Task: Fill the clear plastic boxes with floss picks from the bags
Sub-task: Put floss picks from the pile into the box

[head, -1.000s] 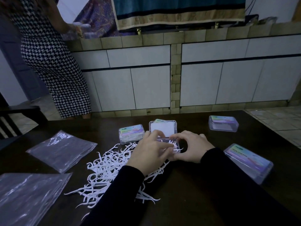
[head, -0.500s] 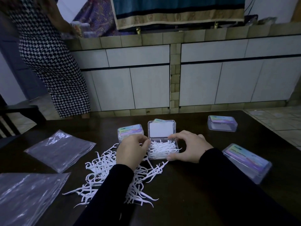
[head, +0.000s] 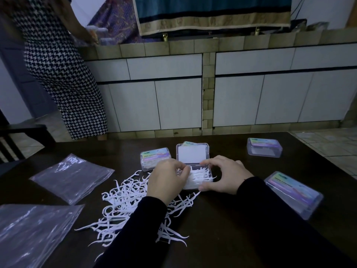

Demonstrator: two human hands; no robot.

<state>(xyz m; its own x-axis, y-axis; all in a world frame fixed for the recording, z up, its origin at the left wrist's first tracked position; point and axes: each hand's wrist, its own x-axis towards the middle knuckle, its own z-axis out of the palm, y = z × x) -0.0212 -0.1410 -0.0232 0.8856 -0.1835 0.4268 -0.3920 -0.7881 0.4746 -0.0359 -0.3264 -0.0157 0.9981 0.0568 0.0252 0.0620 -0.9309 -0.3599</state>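
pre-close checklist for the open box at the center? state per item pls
1. Lid of the open box stands up and back, free to swing down: ok.
2. Picks inside the rim: not ok, several white floss picks poke past the right edge.
3. Box steadied: ok, right hand holds its right side.
4. Left hand out of the lid's path: not ok, its fingers are at the box's left end among the picks.
5. Fill level: cannot tell, the left hand hides part of the box.
6. Loose pile left on the table for later boxes: ok.
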